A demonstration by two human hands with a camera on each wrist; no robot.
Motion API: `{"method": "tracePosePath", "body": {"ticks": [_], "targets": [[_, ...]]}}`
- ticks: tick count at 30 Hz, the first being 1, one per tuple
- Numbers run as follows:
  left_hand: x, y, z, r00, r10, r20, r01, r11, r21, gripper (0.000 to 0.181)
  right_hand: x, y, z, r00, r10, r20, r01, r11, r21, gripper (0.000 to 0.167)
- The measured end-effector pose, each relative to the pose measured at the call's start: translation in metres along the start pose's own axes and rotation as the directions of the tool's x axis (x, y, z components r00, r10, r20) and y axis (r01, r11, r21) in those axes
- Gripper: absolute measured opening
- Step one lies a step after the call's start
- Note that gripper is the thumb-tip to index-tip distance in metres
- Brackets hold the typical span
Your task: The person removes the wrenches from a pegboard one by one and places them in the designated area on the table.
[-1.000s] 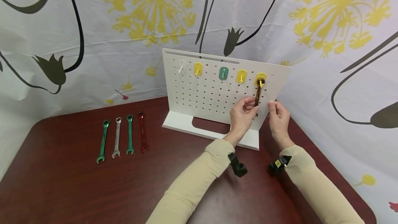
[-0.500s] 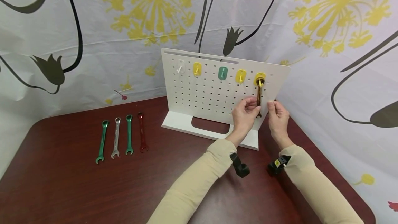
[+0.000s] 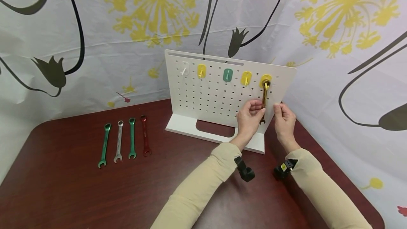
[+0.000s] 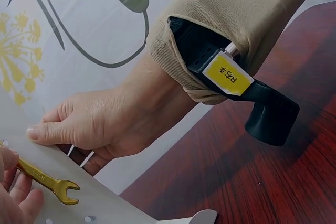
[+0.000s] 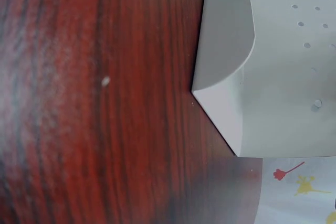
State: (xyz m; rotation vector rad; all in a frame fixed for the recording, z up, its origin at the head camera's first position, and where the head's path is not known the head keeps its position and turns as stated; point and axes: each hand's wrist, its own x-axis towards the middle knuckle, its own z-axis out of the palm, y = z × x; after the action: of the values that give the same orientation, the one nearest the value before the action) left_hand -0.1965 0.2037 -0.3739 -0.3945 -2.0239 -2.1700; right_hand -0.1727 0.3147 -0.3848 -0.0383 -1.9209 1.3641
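A gold combination wrench [image 3: 265, 96] hangs by its ring end on the rightmost yellow hook [image 3: 267, 77] of the white pegboard [image 3: 210, 91]. My left hand [image 3: 248, 119] pinches its shaft between thumb and fingers. Below that grip the open end shows, also in the left wrist view, where the wrench [image 4: 39, 176] lies by my left fingers [image 4: 21, 203]. At the board's right edge, my right hand [image 3: 285, 123] holds on with the thumb in front and fingers behind. The right wrist view has the board [image 5: 283, 98] but no hand.
On the brown table [image 3: 79, 193] at left lie a green wrench [image 3: 105, 146], a silver wrench [image 3: 119, 142], another green wrench [image 3: 132, 139] and a red wrench [image 3: 145, 137]. Bare hooks on the board are white [image 3: 185, 69], yellow [image 3: 201, 71], green [image 3: 228, 75] and yellow [image 3: 246, 78].
The wrench's lower end swung right, then slightly back left, as my left hand shifted a little with it. Its ring stays on the hook. My right hand keeps its place on the board edge.
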Motion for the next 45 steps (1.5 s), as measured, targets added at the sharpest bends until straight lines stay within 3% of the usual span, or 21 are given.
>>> {"method": "tracePosePath", "body": {"ticks": [22, 36, 45], "targets": [[-0.006, -0.002, -0.02, 0.991, -0.045, 0.124, 0.049, 0.999, -0.023, 0.017, -0.003, -0.001, -0.001, 0.999, 0.041, 0.008, -0.04, 0.999, -0.02, 0.031], [-0.012, 0.0, -0.032, 0.981, -0.019, 0.195, 0.026, 0.999, -0.034, 0.02, -0.003, 0.001, -0.001, 0.999, 0.031, 0.013, -0.031, 0.999, -0.021, 0.032], [-0.017, 0.005, -0.038, 0.972, -0.054, 0.23, 0.071, 0.995, -0.066, 0.02, -0.002, 0.001, -0.001, 1.0, 0.025, 0.005, -0.025, 0.999, -0.023, 0.031]]}}
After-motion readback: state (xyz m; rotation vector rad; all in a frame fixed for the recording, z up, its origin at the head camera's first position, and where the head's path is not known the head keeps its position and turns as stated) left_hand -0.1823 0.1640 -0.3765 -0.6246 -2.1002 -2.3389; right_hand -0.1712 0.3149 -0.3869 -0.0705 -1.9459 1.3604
